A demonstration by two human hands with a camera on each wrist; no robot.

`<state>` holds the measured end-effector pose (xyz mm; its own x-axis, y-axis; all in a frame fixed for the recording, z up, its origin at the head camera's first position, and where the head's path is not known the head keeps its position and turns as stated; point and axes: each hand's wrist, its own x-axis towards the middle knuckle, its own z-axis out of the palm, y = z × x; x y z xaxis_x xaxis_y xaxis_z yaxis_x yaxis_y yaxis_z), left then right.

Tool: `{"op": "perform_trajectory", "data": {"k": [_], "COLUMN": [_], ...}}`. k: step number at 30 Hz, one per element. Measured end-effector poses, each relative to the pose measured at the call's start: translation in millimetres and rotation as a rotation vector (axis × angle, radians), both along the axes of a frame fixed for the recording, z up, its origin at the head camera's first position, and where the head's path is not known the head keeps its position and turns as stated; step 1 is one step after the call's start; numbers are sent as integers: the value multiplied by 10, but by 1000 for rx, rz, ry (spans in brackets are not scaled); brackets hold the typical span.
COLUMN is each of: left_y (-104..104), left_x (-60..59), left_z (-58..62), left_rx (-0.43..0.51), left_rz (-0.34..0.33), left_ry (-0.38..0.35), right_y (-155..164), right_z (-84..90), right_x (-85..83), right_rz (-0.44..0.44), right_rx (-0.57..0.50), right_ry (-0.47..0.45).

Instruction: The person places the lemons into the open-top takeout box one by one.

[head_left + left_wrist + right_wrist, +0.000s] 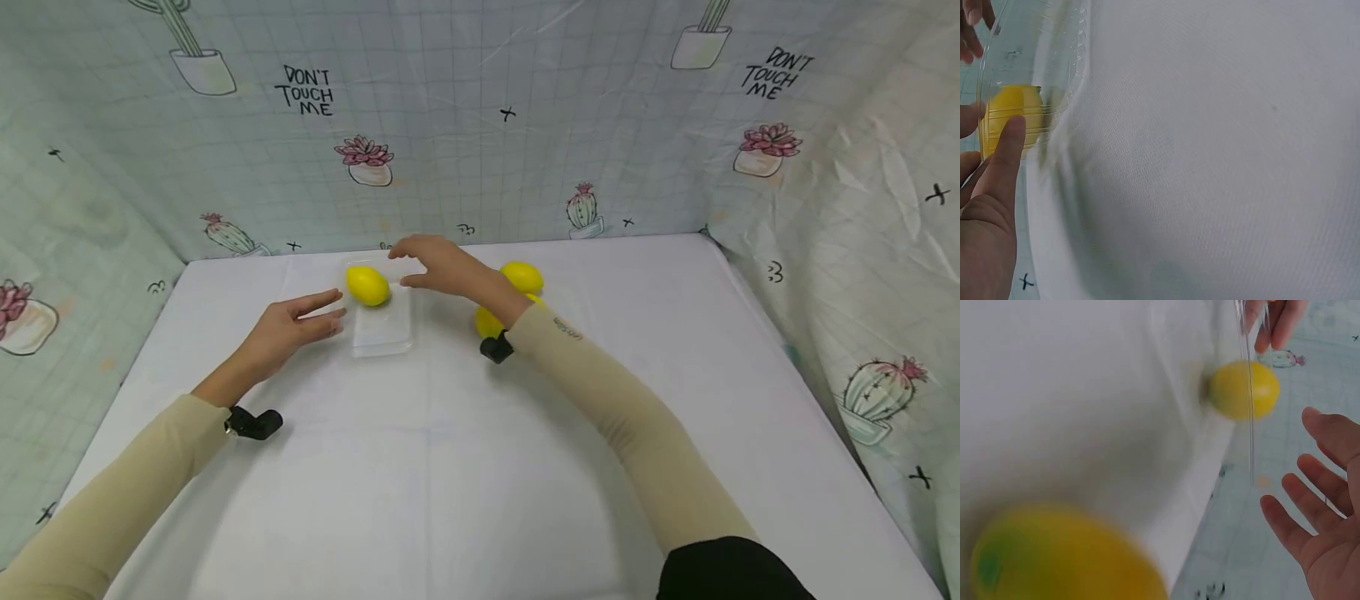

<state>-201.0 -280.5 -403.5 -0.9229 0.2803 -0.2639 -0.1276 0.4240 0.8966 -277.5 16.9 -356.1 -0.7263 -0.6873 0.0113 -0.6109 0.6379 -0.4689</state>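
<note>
A yellow lemon (367, 286) lies in the far half of a clear plastic tray (384, 340). On the tray's left side is my left hand (288, 333), its fingers extended; in the left wrist view its thumb (1007, 156) overlaps the see-through wall in front of the lemon. My right hand (438, 267) hovers at the tray's far right corner with fingers spread. Nothing is between those fingers in the right wrist view, and the lemon sits in the tray beyond them.
More lemons (522, 276) lie right of the tray, partly hidden under my right wrist. One big blurred lemon (1066, 556) fills the lower left of the right wrist view. The white table (450, 500) ends against a patterned cloth backdrop (465, 150).
</note>
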Motion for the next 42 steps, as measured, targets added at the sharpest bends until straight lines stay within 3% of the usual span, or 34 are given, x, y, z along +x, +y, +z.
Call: {"op": "perform_trajectory", "data": {"k": [7,15,19,25,29,31,35,42], "left_y": [-14,-21,-12,-10,2,11,21,41], "left_x": [11,17,27,25,29,33,31,38], "left_z": [-11,-41,-30,-2,0,4,7,14], "left_rx": [35,36,3,-33,-41,-43,-36,-37], "left_rz": [2,22,9,8,8,9,3,-6], "left_ry": [2,3,4,13,5,1,4,-1], "right_y": [792,1398,1590,1804,1877,1888,1872,1765], "right_z": [109,-7,-83,-96,-116,-131,-119,-138], "right_x": [239,506,593,636,634,631,644,663], "right_rz": [-80,-229,-194,37,129,127,40,-92], "right_rx": [71,41,58,110,183,216,283,265], "right_ry": [-29,-63,-44,38,64,83,109,-105]}}
